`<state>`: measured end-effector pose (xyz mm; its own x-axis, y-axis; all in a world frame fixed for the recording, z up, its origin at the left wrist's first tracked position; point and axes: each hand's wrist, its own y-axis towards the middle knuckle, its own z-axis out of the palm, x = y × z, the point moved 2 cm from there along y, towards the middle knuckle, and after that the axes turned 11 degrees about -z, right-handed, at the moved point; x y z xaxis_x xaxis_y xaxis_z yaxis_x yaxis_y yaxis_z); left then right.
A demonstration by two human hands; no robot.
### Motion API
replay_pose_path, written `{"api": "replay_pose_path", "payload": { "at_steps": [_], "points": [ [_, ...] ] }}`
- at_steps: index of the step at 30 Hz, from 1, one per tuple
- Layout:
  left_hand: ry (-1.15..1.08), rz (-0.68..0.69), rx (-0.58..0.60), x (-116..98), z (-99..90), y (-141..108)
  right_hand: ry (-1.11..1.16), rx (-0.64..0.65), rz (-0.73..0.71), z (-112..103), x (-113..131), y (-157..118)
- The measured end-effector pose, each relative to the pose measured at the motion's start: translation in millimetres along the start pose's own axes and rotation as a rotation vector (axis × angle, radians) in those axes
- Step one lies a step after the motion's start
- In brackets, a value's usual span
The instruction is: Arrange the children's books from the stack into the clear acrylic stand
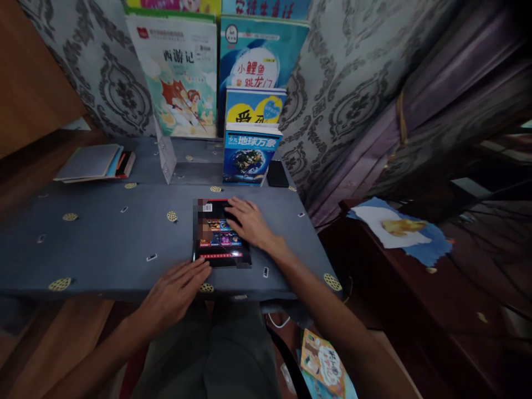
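Observation:
A black book [224,244] with small colourful pictures and a red strip lies flat on the grey tablecloth near the table's front edge. Part of it is blurred out by blocks. My right hand [250,224] rests flat over its upper right corner with the fingers stretched out. At its lower left corner lies my left hand [177,288], fingers extended and touching the edge. Neither hand is wrapped around the book.
Beyond the book, a clear stand [167,158] holds several upright books, a blue earth book [249,158] in front. A dark phone [277,173] lies beside it. Stacked books [93,162] sit at left. Another book [326,363] is low at right, near a side cabinet [399,282].

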<state>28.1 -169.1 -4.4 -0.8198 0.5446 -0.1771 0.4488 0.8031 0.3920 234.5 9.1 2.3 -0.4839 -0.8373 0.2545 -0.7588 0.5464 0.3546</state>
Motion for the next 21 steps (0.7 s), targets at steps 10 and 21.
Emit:
{"api": "replay_pose_path", "payload": {
  "at_steps": [10, 21],
  "points": [
    [-0.171, -0.09, -0.126, 0.2, -15.7, 19.9, 0.12, 0.203, -0.238, 23.9, 81.7, 3.2],
    [-0.12, -0.419, -0.048, 73.7, 28.3, 59.5, -0.01, -0.018, 0.366, 12.1, 28.9, -22.9]
  ]
}}
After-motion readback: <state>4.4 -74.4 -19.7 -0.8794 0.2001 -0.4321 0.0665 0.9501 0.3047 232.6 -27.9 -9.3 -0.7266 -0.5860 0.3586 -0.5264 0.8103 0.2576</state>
